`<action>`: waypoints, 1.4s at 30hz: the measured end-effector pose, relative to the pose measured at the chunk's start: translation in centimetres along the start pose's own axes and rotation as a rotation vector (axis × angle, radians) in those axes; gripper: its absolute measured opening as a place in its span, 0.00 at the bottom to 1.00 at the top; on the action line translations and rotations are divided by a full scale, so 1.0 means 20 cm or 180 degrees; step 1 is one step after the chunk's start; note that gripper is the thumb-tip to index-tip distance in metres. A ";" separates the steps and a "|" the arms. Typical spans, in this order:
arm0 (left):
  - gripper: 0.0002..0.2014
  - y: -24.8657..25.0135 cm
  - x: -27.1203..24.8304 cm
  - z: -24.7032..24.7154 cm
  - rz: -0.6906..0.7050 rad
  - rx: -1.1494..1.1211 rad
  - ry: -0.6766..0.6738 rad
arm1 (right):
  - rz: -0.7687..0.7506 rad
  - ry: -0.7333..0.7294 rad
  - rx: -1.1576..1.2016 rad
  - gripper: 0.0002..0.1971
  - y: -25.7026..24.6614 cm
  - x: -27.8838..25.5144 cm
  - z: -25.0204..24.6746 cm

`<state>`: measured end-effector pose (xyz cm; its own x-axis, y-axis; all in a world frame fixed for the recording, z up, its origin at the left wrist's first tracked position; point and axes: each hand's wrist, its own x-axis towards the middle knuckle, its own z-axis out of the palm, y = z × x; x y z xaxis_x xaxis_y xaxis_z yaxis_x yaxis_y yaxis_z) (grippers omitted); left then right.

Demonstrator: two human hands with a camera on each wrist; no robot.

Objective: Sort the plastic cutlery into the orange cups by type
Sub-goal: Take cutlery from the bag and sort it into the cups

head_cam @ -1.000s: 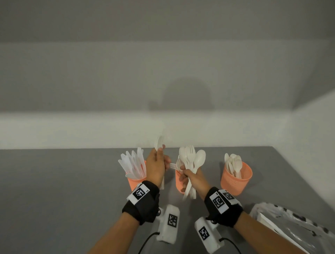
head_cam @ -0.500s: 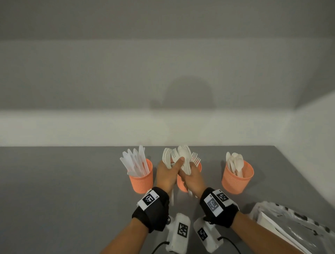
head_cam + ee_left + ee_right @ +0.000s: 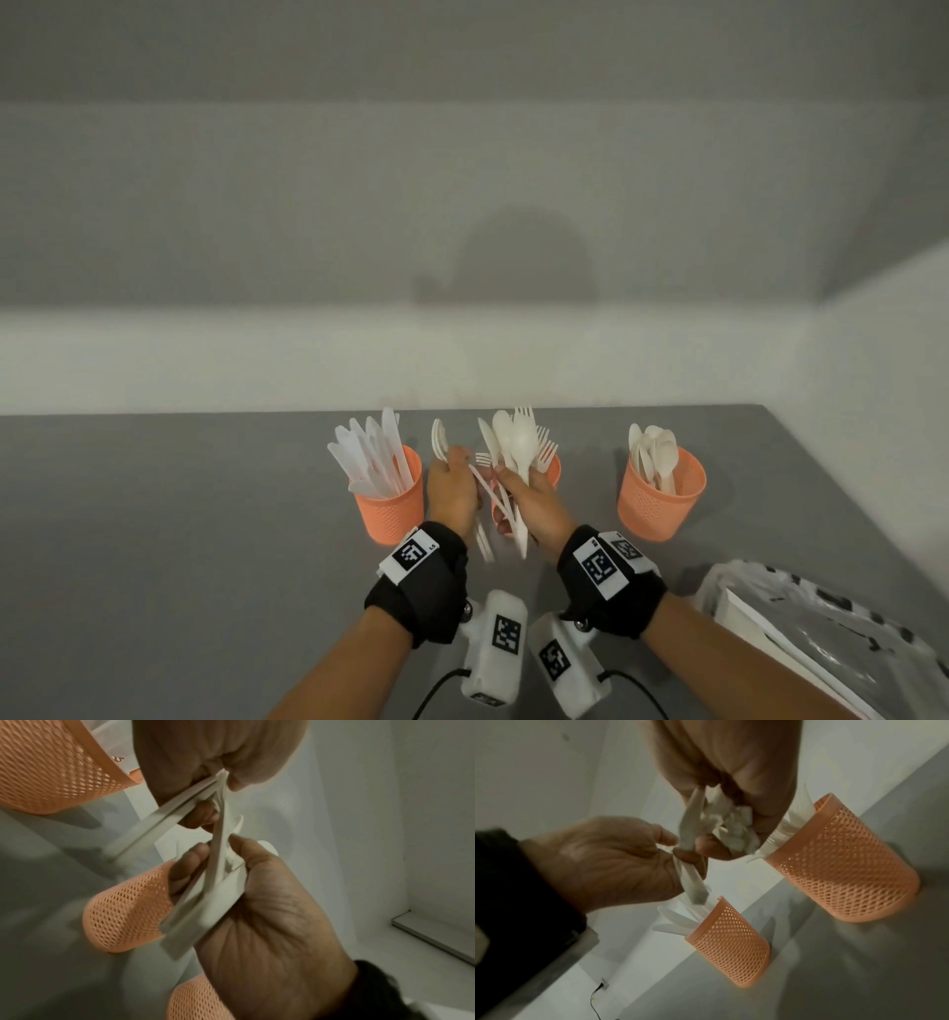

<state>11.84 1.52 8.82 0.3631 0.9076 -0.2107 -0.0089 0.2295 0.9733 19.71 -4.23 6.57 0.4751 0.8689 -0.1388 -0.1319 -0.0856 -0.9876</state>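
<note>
White plastic: our right hand gripped a mixed bundle over the middle cup; left hand pinched spoons. Best to draw pieces straight out, avoiding snagged tines.

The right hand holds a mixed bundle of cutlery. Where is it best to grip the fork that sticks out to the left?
Probably at its handle, just below the tines, coming from the left with the left hand. The fork leans out of the bundle held by the right hand, so that part is free.
</note>
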 end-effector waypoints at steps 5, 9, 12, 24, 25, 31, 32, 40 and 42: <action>0.10 0.02 0.03 -0.04 0.0023 -0.0412 0.0178 | 0.0145 0.0139 -0.0108 0.12 0.01 0.01 -0.04; 0.10 -0.01 0.06 -0.09 0.0044 -0.0539 -0.0096 | 0.0087 0.0141 -0.0201 0.13 -0.01 -0.02 -0.08; 0.18 -0.06 0.07 -0.12 0.0007 -0.0347 -0.0236 | 0.0173 0.0164 -0.0210 0.15 -0.05 -0.04 -0.13; 0.24 0.15 0.20 0.20 0.0899 -0.0162 -0.0342 | 0.0370 0.0566 0.0024 0.16 -0.09 -0.09 -0.42; 0.24 0.14 0.22 0.23 0.0967 -0.0077 -0.0353 | 0.0340 0.0610 0.0026 0.16 -0.08 -0.09 -0.44; 0.12 -0.15 0.26 0.37 0.1125 0.0138 -0.0207 | 0.0391 0.0902 0.0046 0.15 -0.07 -0.09 -0.59; 0.07 -0.17 0.27 0.36 0.1271 0.0216 -0.0174 | 0.0357 0.0910 0.0050 0.14 -0.07 -0.09 -0.58; 0.18 -0.22 0.32 0.27 0.2566 0.2442 -0.0637 | 0.0272 0.0712 -0.0032 0.14 -0.08 -0.07 -0.53; 0.19 -0.22 0.31 0.26 0.2850 0.3191 -0.0676 | 0.0333 0.0642 -0.0100 0.16 -0.08 -0.07 -0.51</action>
<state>19.02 4.37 3.60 0.7264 0.5174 0.4523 0.3268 -0.8391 0.4350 28.10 -10.25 7.58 0.6249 0.7398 -0.2495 -0.1640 -0.1880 -0.9684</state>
